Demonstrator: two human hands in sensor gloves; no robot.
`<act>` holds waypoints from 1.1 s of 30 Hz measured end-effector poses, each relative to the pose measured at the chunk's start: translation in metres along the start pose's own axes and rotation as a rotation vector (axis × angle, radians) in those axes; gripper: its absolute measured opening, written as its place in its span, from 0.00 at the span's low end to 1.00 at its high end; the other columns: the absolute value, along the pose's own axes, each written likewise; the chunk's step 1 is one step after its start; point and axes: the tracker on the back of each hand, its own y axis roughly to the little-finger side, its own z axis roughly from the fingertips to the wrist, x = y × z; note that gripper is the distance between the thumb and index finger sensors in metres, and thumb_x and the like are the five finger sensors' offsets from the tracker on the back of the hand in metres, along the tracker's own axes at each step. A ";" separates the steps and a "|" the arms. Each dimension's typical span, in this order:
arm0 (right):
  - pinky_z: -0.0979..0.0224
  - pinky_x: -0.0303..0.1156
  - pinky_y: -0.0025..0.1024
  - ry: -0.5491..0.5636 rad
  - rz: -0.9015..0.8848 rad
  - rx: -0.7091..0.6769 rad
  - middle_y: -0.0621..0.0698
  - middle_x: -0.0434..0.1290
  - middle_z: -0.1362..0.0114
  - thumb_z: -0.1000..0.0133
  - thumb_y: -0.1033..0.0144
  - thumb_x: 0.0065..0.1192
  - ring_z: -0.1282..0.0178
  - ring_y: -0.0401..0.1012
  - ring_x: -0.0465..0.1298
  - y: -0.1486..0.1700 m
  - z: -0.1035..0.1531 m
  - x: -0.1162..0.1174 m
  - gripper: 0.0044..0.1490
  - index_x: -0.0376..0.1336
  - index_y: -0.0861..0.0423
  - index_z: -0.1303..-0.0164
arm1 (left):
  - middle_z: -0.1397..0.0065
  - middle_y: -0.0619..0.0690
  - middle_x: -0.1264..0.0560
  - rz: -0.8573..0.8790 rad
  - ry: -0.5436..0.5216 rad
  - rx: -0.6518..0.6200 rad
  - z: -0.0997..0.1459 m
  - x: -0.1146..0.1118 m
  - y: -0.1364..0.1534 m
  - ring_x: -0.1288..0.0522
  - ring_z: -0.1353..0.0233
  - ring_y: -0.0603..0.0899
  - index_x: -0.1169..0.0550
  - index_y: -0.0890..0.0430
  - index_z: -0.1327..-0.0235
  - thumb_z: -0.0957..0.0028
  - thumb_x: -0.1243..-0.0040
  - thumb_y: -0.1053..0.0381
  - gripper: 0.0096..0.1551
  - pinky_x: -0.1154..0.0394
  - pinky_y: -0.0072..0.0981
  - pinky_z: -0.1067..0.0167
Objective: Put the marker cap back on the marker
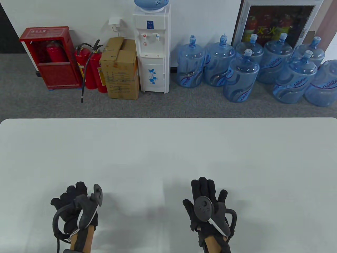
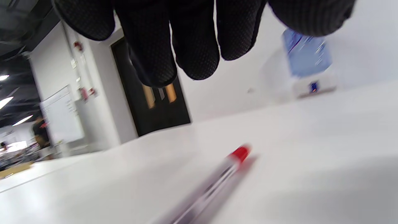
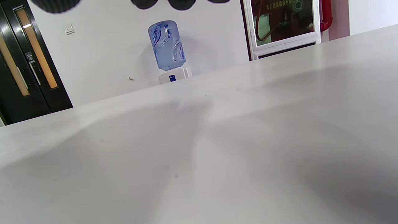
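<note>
**Marker in reach, nothing picked up**

Your left hand (image 1: 75,208) hovers with its grip loose and empty over the marker (image 2: 214,183) lying on the tabletop (image 1: 168,147) (red end away from you). Your right hand (image 1: 208,208) rests flat, fingers spread. No separate cap shows; take the marker first.

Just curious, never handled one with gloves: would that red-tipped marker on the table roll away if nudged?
Probably: the marker looks slim and round, lying flat on a smooth white table. It seems stiff and light, so knit-gloved fingers should grip it.
</note>
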 end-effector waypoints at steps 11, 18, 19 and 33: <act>0.25 0.32 0.60 0.014 0.031 -0.019 0.46 0.37 0.11 0.51 0.31 0.36 0.12 0.47 0.39 -0.009 0.002 0.001 0.51 0.37 0.39 0.18 | 0.13 0.48 0.34 0.144 -0.226 -0.292 0.038 0.020 -0.046 0.32 0.16 0.65 0.38 0.35 0.22 0.51 0.65 0.32 0.39 0.43 0.71 0.25; 0.25 0.32 0.60 0.016 0.049 -0.028 0.46 0.36 0.12 0.51 0.31 0.36 0.12 0.47 0.38 -0.014 0.003 0.004 0.51 0.36 0.39 0.19 | 0.08 0.47 0.46 0.154 -0.104 -0.371 0.040 0.007 -0.056 0.48 0.10 0.66 0.50 0.33 0.19 0.54 0.72 0.27 0.44 0.54 0.76 0.25; 0.25 0.32 0.60 0.017 0.051 -0.029 0.46 0.36 0.12 0.51 0.31 0.36 0.12 0.47 0.38 -0.014 0.004 0.004 0.51 0.36 0.39 0.19 | 0.08 0.48 0.47 0.150 -0.078 -0.384 0.040 0.004 -0.056 0.49 0.09 0.66 0.51 0.33 0.19 0.55 0.72 0.27 0.44 0.55 0.76 0.25; 0.25 0.32 0.61 -0.003 0.066 -0.029 0.46 0.36 0.12 0.51 0.31 0.35 0.12 0.47 0.38 -0.017 0.004 0.005 0.51 0.36 0.39 0.19 | 0.08 0.49 0.50 0.111 -0.004 -0.407 0.040 -0.007 -0.062 0.53 0.10 0.67 0.55 0.34 0.19 0.54 0.70 0.26 0.46 0.57 0.77 0.27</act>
